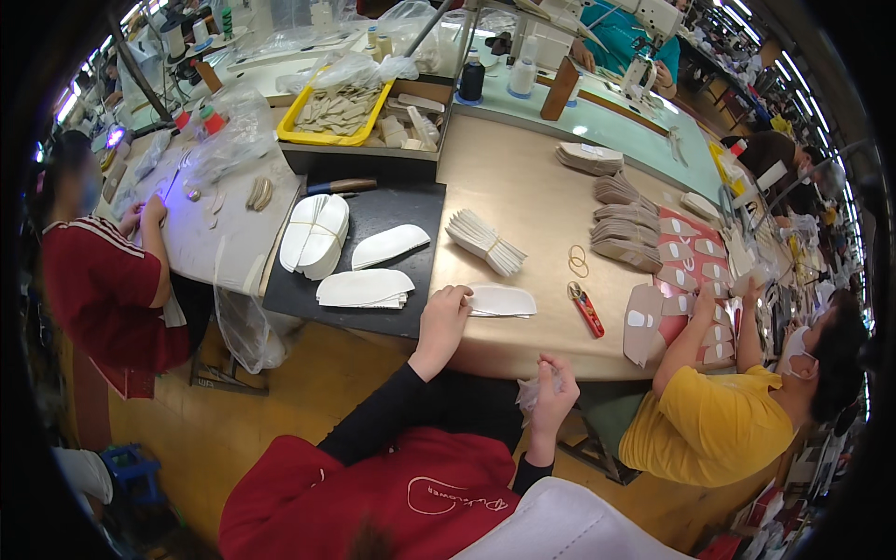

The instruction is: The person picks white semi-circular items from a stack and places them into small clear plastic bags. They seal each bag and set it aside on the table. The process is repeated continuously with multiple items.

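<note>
My left hand (445, 322) is at the table's near edge, its bent fingers closed on the left end of a white curved cut piece (504, 301). Off the table's edge, my right hand (554, 394) is raised with its fingers curled in. A crumpled, see-through scrap (528, 396) shows beside that palm; whether the fingers grip it is unclear. On the black mat (425, 210) lie a banded stack of white pieces (315, 235), a white piece (390, 245) and a fanned white stack (365, 289). A banded beige bundle (485, 243) lies beyond my left hand.
Red-handled snips (586, 309) and rubber bands (579, 262) lie on the right. Farther right are brown stacks (625, 224), where a person in yellow (714, 420) works. A yellow tray (336, 107) stands at the back. At left sits a person in red (107, 289).
</note>
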Demonstrator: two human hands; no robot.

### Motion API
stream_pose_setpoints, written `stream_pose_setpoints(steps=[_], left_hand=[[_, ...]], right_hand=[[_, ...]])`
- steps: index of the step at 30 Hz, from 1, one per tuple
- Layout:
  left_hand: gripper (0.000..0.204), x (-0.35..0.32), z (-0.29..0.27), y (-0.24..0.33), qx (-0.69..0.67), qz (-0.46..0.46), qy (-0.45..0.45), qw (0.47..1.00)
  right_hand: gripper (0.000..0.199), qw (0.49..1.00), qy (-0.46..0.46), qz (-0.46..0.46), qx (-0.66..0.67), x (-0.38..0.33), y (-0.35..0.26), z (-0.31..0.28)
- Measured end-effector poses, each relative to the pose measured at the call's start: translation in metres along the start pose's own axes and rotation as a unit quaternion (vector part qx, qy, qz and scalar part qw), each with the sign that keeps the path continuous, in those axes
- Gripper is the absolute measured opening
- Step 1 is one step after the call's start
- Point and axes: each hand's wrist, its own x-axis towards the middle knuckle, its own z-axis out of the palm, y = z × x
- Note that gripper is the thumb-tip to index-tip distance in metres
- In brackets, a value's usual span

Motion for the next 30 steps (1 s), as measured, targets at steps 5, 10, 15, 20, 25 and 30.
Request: stream_pose_setpoints(steps=[5, 10, 15, 20, 25, 30], left_hand=[[0.023, 0.001, 0.001, 0.002, 0.027, 0.058, 0.087, 0.994], [0.019, 0.004, -0.005, 0.009, 0.038, 0.036, 0.057, 0.997], [0.013, -0.005, -0.014, 0.019, -0.103, -0.045, 0.046, 0.993], [0.015, -0.002, -0.021, 0.025, -0.020, -0.032, 0.085, 0.996], [0.019, -0.008, -0.032, 0.032, -0.238, -0.073, 0.028, 0.968], [0.032, -0.030, -0.036, 0.054, -0.475, -0.180, -0.064, 0.859]], right_hand=[[0.011, 0.999, -0.025, 0.043, 0.013, -0.004, 0.006, 0.001], [0.010, 0.998, -0.054, 0.029, 0.016, -0.004, -0.011, 0.009], [0.012, 0.992, -0.108, -0.068, -0.022, 0.002, -0.027, 0.023], [0.015, 0.970, -0.175, -0.160, -0.053, 0.010, -0.040, 0.039], [0.017, 0.960, -0.139, -0.229, -0.082, 0.014, -0.048, 0.046], [0.019, 0.934, -0.098, -0.303, -0.164, 0.020, -0.042, 0.055]])
